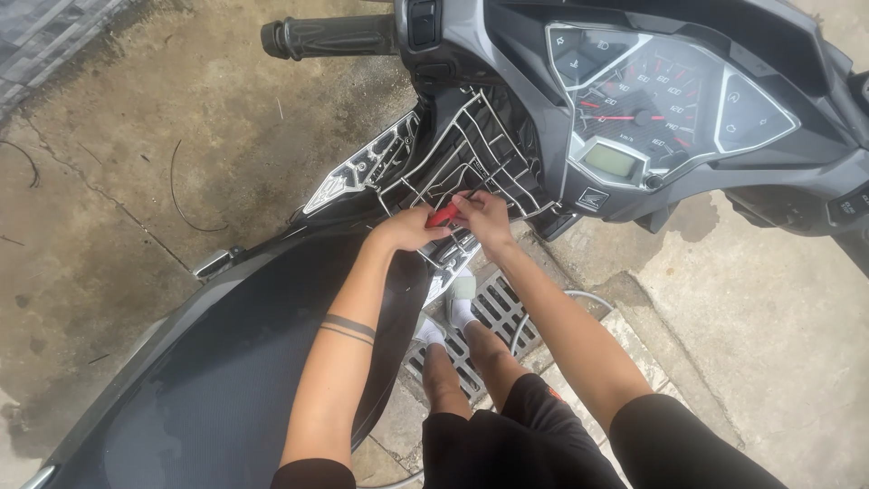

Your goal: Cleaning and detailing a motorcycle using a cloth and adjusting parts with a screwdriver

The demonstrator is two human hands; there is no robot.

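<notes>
The red tool (444, 215) sits between both hands, right at the bottom edge of the wire basket (471, 154) under the scooter's handlebar. It looks like a small tool with a red handle, maybe a screwdriver, but most of it is hidden, so I cannot tell for sure. The left hand (407, 228) is curled around the red handle and grips it tight. The right hand (484, 215) is just beside it, with its fingers (467, 201) pinched on the thin dark end of the tool, close against the basket wires. I think one hand holds the handle and the other guides the tip so that the tool stays steady on a small spot on the basket. Both arms reach forward and come together, so they make a V shape. The left arm goes over the black seat (226, 362), and it has two dark bands around the forearm. The right arm comes in from the lower right. The wrists are bent a little down toward the basket. Above the hands is the dashboard (652, 100) with its round dial. The black grip (326, 36) sticks out to the left. Below, the person's feet in white socks stand on a metal drain grate (493, 312) in the concrete ground.
</notes>
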